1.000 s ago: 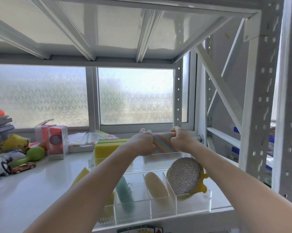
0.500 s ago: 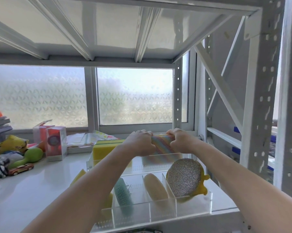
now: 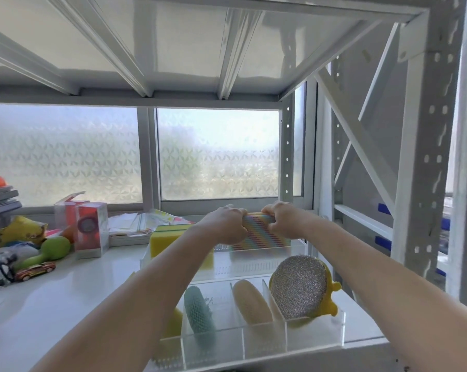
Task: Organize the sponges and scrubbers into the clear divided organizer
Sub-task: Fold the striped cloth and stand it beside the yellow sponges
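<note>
Both grips closed on the rainbow-striped sponge (image 3: 256,232): left hand (image 3: 227,226) on its left end, right hand (image 3: 283,220) on its right, centre frame, over the back compartment of the clear organizer (image 3: 342,328). Yellow sponge (image 3: 168,237) stands just left. Front compartments hold the teal scrubber (image 3: 200,315), beige scrubber (image 3: 251,304), and silver mesh scrubber (image 3: 298,285).

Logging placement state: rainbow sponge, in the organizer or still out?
Partly in. Both hands, left hand and right hand, grip the rainbow sponge; its lower edge sits behind the clear organizer back-row wall.
</note>
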{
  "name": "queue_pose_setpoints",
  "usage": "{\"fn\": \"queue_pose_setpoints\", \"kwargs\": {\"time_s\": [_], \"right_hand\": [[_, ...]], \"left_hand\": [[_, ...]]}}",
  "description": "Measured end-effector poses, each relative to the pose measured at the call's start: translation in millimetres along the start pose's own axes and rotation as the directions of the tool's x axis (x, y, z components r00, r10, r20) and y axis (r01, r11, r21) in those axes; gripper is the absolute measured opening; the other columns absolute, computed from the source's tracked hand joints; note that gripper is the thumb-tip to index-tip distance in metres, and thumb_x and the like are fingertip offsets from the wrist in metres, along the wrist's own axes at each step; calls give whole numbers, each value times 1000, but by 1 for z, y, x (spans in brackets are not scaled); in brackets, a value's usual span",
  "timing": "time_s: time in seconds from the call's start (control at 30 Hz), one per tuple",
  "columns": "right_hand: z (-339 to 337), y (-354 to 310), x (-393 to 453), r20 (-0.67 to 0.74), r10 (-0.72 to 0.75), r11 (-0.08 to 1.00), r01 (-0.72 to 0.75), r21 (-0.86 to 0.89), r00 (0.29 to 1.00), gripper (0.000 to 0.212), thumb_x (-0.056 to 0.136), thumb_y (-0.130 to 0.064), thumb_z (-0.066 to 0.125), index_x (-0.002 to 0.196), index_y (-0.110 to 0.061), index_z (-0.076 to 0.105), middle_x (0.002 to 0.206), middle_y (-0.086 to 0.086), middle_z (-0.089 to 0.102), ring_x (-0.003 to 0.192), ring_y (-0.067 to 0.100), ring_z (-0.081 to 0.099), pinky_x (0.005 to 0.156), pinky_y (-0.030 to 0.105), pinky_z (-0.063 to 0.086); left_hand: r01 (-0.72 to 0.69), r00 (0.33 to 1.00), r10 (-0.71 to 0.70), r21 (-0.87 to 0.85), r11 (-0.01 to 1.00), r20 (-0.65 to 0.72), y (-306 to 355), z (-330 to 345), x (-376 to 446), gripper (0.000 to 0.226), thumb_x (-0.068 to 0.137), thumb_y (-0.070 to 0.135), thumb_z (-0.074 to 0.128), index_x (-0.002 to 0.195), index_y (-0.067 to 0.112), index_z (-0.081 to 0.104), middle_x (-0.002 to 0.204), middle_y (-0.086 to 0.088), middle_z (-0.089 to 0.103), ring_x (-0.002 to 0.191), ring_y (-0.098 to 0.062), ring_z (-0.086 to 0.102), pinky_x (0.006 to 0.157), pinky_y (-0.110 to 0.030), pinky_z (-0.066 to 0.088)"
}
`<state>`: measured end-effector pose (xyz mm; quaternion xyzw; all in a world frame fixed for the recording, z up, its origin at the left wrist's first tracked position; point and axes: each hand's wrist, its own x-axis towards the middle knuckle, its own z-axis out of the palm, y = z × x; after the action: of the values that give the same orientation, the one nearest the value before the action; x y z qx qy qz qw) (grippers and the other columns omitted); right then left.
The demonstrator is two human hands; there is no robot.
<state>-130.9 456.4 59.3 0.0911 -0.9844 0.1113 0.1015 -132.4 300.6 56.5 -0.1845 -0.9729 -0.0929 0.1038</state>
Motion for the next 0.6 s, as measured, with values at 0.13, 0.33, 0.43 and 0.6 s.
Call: {"fn": "queue_pose_setpoints", "kwargs": {"time_s": [0.13, 0.33, 0.43, 0.6], "right_hand": [[3, 1, 2, 22, -6, 999, 7, -45, 1000, 36, 87, -21, 46, 122, -24, 55, 115, 3, 55, 104, 20, 53, 93, 36, 45], [-1, 0, 5, 58, 15, 1000, -14, -21, 998, 33, 86, -22, 43, 115, -27, 59, 108, 0, 63, 97, 18, 61, 91, 41, 52], [1, 0, 5, 43, 26, 999, -26, -19, 999, 35, 87, -23, 43, 118, -27, 57, 109, 0, 62, 97, 18, 61, 91, 41, 52], [4, -2, 7, 18, 43, 999, -43, -6, 999, 34, 90, -18, 36, 118, -19, 55, 116, 7, 56, 106, 22, 54, 97, 42, 46]], "left_hand": [[15, 1000, -15, -11, 1000, 23, -1, 1, 3, 52, 87, 23, 40, 139, 21, 39, 139, -6, 45, 128, -23, 43, 104, -37, 39], [22, 999, -21, -28, 999, 48, -2, 0, 6, 51, 86, 22, 38, 137, 21, 40, 138, -7, 48, 125, -23, 45, 103, -38, 40], [22, 999, -20, -41, 999, 40, -2, 2, 7, 50, 87, 22, 37, 137, 21, 40, 137, -8, 47, 123, -23, 46, 103, -39, 40], [21, 1000, -20, -74, 997, 16, -2, 4, 7, 50, 91, 23, 32, 141, 19, 36, 139, -9, 39, 125, -26, 44, 104, -37, 39]]}}
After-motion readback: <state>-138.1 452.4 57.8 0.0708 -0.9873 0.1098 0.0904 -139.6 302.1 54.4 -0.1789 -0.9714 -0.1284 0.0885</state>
